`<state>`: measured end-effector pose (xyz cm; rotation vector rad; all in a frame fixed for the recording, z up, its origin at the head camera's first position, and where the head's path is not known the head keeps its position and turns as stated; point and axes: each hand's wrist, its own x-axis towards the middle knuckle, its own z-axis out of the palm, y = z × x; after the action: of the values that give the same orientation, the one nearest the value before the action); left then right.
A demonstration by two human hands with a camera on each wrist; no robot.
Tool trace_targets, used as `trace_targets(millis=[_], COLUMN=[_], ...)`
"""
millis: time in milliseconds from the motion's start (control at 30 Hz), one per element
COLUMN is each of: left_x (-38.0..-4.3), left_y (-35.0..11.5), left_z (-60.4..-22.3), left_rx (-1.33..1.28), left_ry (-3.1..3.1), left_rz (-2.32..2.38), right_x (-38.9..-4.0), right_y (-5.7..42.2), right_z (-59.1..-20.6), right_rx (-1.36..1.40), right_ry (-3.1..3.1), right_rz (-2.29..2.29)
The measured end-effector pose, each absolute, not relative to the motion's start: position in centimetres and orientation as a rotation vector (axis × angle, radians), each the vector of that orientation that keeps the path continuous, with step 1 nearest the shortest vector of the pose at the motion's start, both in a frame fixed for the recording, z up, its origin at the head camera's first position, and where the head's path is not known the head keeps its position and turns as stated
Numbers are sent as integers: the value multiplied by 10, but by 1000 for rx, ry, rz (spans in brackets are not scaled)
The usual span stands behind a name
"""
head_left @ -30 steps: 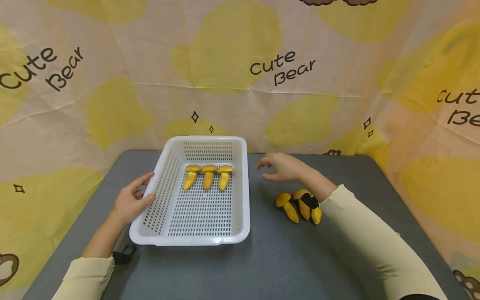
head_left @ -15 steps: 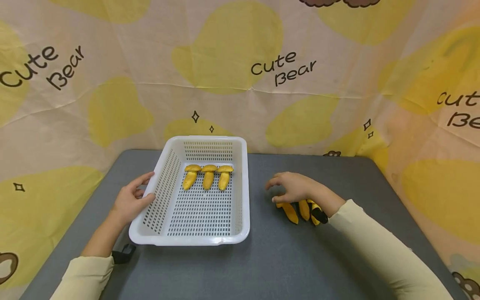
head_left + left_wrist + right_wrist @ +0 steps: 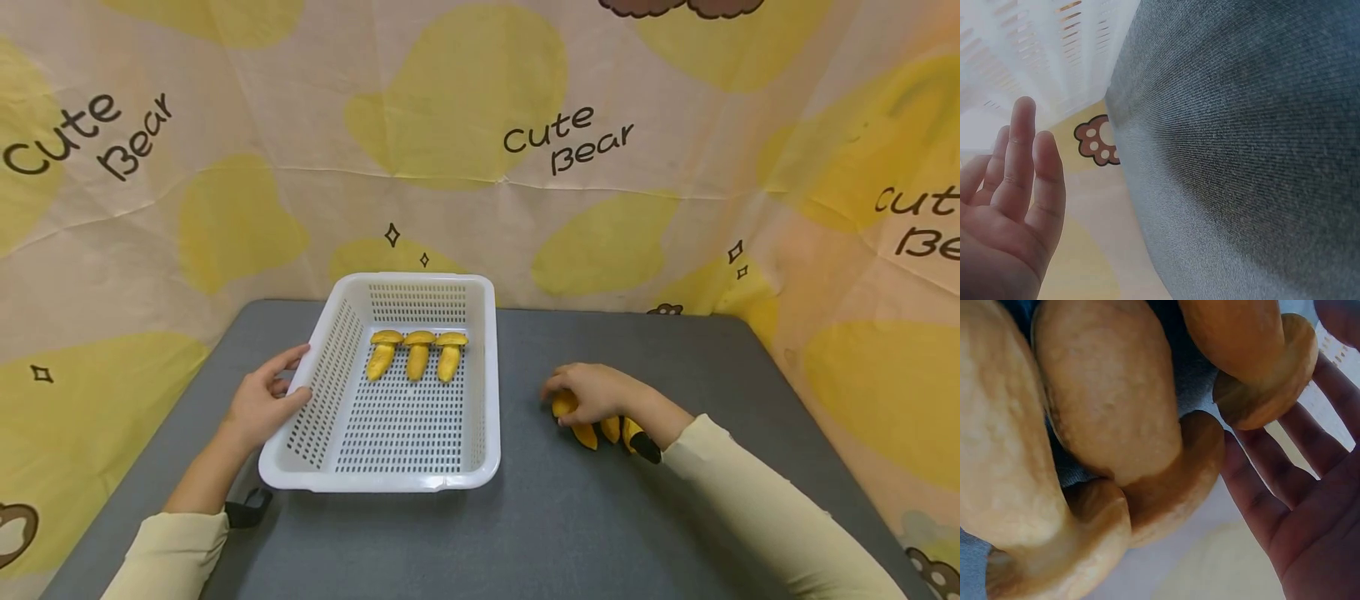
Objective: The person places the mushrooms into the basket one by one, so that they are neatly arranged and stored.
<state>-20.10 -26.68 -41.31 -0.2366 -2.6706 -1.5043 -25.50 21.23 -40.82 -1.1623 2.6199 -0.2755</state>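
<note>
A white perforated plastic basket (image 3: 411,481) stands on the table; three yellow mushrooms lie side by side inside it, the middle mushroom (image 3: 417,358) among them. My left hand (image 3: 258,408) rests against the basket's left rim, thumb and fingertips touching it, its fingers fairly straight in the left wrist view. Three more mushrooms lie right of the basket. Over the leftmost of these, a mushroom (image 3: 1266,381), is my right hand (image 3: 592,393), fingers reaching past the cap and the thumb apart from it. The hand partly hides all three in the head view.
The grey table (image 3: 465,542) spreads in front of the basket and to its right. A yellow-patterned cloth (image 3: 465,225) hangs behind and along both sides. Black straps, such as the left wrist strap (image 3: 247,508), sit on both wrists.
My right hand has come down and slightly right, from beside the basket to the leftmost loose mushroom. The left hand and the basket have stayed put.
</note>
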Motion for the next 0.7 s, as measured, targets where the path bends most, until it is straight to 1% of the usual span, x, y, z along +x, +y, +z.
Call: trace_targets(millis=[500, 700], left_x=[-204, -203], left_y=[-268, -267], left_z=[-417, -418], left_rx=[-222, -225], left_ry=[-2673, -2663], left_rz=[-1503, -1505], right_x=[-255, -255], right_y=[213, 211], right_z=[-409, -406], right_rx=[-1185, -1169], right_ry=[2604, 2611], right_rz=[-327, -417])
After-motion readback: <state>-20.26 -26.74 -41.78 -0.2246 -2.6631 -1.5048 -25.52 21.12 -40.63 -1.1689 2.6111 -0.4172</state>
